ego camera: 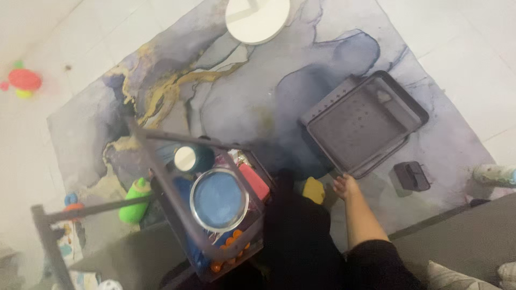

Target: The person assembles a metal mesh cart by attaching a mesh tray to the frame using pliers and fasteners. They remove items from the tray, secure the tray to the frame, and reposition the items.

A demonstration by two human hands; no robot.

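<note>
A: What's the floor like?

B: Pale tiles [37, 32], mostly covered by a big rug [258, 91] marbled in grey, violet and gold. A grey sofa edge [462, 236] cuts across the lower right corner.

A: Biggest thing on the rug?

B: A dark grey cart [215, 215] at lower centre, its frame bars running out to the left. In it sit a round blue lid with a shiny rim [219, 200], a white-capped teal jar [188, 158], a pink box [253, 181] and small orange balls [228, 249] low at the front. Right of centre lies a dark grey tray [363, 123], rectangular and tilted, with rows of small holes.

A: And the hands?

B: The right hand [345, 187] reaches down to the tray's near corner, fingers loosely spread and seemingly holding nothing; whether it touches the tray I cannot tell. The left hand is out of sight.

A: Smaller things?

B: A round white base [257, 20] at the top edge, a green bottle [135, 201] left of the cart, a yellow block [313, 189] just beside the hand, a small dark clip [411, 176] right of the tray, and a red and green toy [22, 80] far left on the tiles.
</note>
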